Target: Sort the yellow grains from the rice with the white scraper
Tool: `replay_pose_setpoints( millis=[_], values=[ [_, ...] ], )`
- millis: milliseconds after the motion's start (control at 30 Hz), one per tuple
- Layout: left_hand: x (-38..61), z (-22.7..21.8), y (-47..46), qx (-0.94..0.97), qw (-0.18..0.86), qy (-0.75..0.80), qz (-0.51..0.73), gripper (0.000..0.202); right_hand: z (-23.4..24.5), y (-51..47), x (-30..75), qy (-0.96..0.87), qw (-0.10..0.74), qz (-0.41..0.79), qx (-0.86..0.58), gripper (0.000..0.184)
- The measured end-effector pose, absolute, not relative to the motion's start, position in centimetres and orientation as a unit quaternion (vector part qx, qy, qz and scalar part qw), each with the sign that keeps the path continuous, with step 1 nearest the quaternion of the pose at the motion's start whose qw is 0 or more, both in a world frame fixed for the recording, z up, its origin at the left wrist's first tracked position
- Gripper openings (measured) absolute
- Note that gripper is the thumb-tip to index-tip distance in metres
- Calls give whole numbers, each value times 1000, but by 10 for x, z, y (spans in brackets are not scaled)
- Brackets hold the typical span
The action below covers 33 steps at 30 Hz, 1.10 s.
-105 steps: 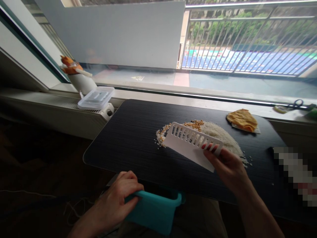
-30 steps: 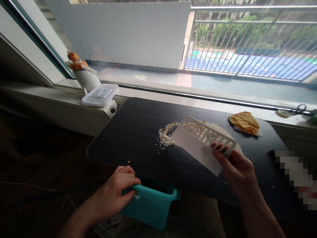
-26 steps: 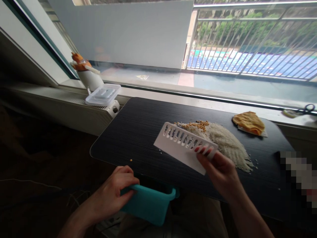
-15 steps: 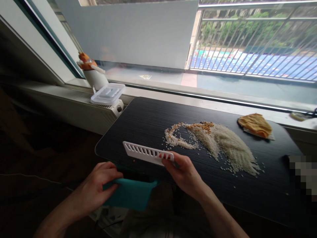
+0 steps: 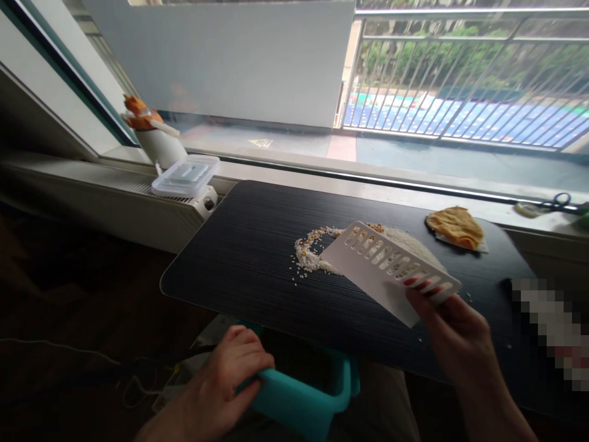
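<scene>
My right hand (image 5: 453, 328) grips a white slotted plastic scraper (image 5: 384, 270) by its right end, tilted over a heap of white rice mixed with yellow beans (image 5: 317, 248) on the black table (image 5: 257, 258). The scraper covers most of the heap. Below the table's near edge, my left hand (image 5: 225, 380) is closed on the rim of a teal plastic container (image 5: 304, 399).
A yellow cloth (image 5: 455, 226) lies at the table's far right. On the sill to the left sit a clear lidded box (image 5: 185, 176) and a white jar with an orange figure (image 5: 150, 138). Scissors (image 5: 554, 201) rest on the sill at the right.
Half a second ago the scraper lay flat at the table's near edge above the container. My right hand has carried it back up over the rice heap. My left hand has lowered the container slightly.
</scene>
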<state>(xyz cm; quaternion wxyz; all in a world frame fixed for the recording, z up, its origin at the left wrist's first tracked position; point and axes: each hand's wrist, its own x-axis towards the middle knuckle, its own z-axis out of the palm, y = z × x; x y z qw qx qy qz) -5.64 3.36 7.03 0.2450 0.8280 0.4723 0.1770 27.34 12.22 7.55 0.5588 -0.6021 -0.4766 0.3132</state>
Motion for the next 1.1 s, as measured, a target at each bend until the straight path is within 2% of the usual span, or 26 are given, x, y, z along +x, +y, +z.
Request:
replay_pose_setpoints(
  millis=[367, 467, 567, 667, 800, 933, 1100],
  values=[
    [-48, 88, 19, 840, 200, 483, 143, 45, 71, 124, 277, -464, 550, 321, -616, 26],
    [-47, 93, 16, 847, 224, 465, 127, 43, 73, 124, 276, -469, 555, 329, -603, 26],
    [-49, 88, 8, 840, 274, 460, 89, 43, 77, 123, 274, -468, 560, 341, -593, 26],
    [-53, 72, -11, 845, 236, 467, 114, 52, 82, 120, 270, -467, 574, 342, -579, 25],
    [-50, 53, -31, 873, 149, 436, 157, 25, 86, 116, 266, -483, 584, 328, -564, 26],
    [-35, 53, -22, 897, 122, 409, 116, 23, 87, 114, 265, -494, 576, 323, -565, 28],
    [-28, 71, -14, 892, 111, 413, 145, 20, 85, 116, 278, -494, 553, 293, -604, 33]
  ],
)
